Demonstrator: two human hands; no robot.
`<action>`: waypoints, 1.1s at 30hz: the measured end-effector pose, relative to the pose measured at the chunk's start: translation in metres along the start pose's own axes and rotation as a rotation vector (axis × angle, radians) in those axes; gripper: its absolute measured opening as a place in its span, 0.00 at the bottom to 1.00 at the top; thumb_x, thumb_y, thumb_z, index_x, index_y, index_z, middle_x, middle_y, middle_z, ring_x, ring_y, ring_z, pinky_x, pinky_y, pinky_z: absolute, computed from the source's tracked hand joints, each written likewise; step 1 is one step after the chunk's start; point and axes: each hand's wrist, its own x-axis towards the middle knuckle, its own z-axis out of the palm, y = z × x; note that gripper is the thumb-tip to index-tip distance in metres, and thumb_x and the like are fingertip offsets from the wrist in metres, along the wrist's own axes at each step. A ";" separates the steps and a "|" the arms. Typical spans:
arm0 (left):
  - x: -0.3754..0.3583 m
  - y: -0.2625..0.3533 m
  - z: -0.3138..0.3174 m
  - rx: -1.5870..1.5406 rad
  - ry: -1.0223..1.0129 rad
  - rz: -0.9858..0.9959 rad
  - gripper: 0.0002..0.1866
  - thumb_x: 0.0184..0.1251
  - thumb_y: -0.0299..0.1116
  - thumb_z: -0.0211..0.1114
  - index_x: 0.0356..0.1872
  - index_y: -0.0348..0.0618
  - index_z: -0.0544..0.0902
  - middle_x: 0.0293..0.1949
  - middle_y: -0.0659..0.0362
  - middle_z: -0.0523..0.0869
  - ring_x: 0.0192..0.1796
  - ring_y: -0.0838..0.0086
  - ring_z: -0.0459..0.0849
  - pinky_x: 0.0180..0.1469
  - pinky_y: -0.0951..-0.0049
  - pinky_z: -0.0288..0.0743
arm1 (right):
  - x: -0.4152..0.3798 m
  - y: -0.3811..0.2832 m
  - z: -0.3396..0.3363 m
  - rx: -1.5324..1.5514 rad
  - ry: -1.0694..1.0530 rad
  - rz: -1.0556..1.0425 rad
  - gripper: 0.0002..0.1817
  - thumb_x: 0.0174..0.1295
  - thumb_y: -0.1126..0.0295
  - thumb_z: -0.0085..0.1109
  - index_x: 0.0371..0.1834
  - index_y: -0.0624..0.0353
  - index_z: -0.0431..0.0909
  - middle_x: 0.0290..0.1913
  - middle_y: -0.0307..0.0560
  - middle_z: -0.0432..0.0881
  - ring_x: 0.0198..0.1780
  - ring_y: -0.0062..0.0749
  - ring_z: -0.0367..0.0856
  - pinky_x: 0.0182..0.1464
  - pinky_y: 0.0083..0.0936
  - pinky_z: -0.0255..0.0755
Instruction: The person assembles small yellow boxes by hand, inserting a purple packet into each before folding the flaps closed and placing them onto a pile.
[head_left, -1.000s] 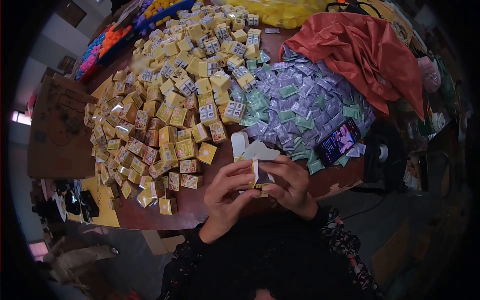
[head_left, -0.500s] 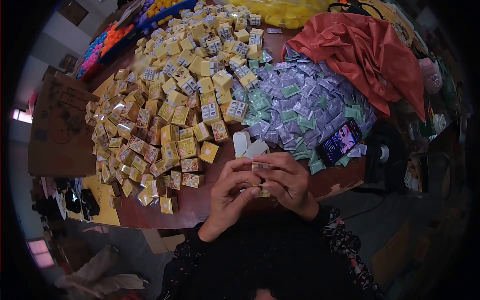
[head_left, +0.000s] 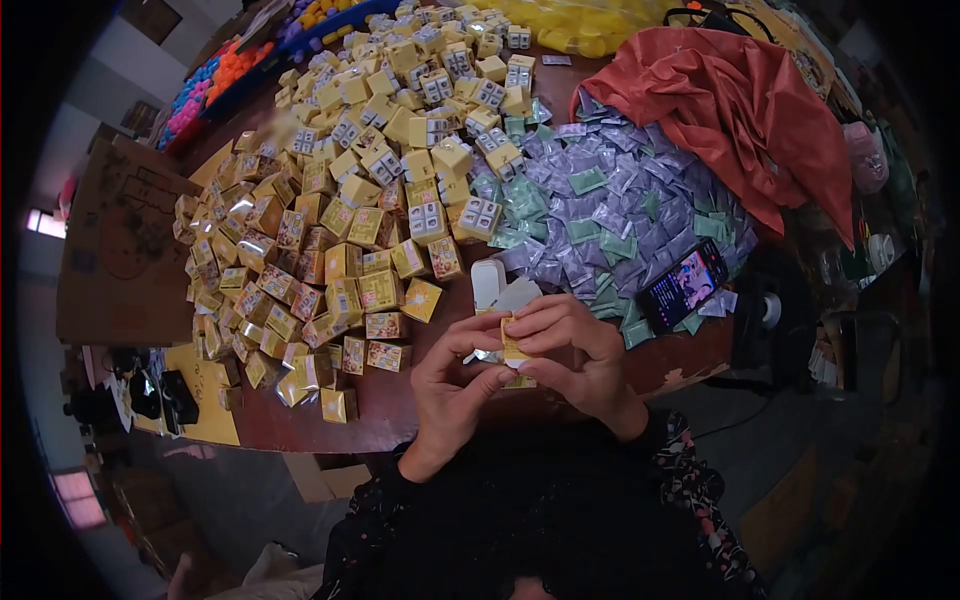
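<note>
Close to the table's front edge, my left hand [head_left: 453,378] and my right hand [head_left: 580,357] pinch a small yellow box [head_left: 514,346] between their fingertips. Fingers cover much of it. Just beyond them, an open carton's white flaps [head_left: 488,280] stick up; its lower part is hidden behind my hands. To the left lies a heap of small printed gold boxes [head_left: 345,300]. Cream-yellow blocks with pictured white faces [head_left: 427,222] are piled behind. Purple and green sachets [head_left: 600,225] spread out to the right.
A phone [head_left: 685,285] with its screen lit rests on the sachets. Red plastic sheeting [head_left: 720,120] covers the right back. At the far left stands a cardboard box [head_left: 125,250]. A blue tray [head_left: 320,38] with coloured pieces is at the back left.
My right hand has turned and its fingers have spread, so more of the small yellow box shows. At the lower left, the pale shape on the floor has shifted.
</note>
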 end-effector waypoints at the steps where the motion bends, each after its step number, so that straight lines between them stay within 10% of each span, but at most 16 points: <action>1: 0.000 0.002 0.000 0.005 0.003 -0.003 0.15 0.67 0.16 0.73 0.53 0.34 0.83 0.68 0.44 0.78 0.65 0.66 0.83 0.60 0.71 0.88 | -0.001 -0.001 0.001 0.023 0.009 0.046 0.11 0.58 0.75 0.78 0.43 0.60 0.88 0.49 0.47 0.91 0.57 0.43 0.86 0.60 0.36 0.79; 14: -0.001 0.011 0.003 0.115 -0.003 -0.089 0.20 0.66 0.15 0.72 0.58 0.34 0.82 0.68 0.44 0.79 0.68 0.64 0.81 0.57 0.72 0.88 | -0.001 -0.006 -0.001 0.210 0.051 0.303 0.08 0.58 0.82 0.75 0.39 0.63 0.86 0.47 0.49 0.91 0.54 0.37 0.88 0.58 0.31 0.80; 33: -0.001 0.002 0.000 0.066 -0.031 -0.021 0.11 0.72 0.15 0.66 0.51 0.36 0.86 0.71 0.48 0.74 0.69 0.65 0.80 0.64 0.70 0.84 | -0.003 0.001 -0.003 -0.004 -0.091 0.008 0.10 0.58 0.80 0.76 0.42 0.61 0.87 0.53 0.50 0.89 0.62 0.46 0.85 0.61 0.37 0.79</action>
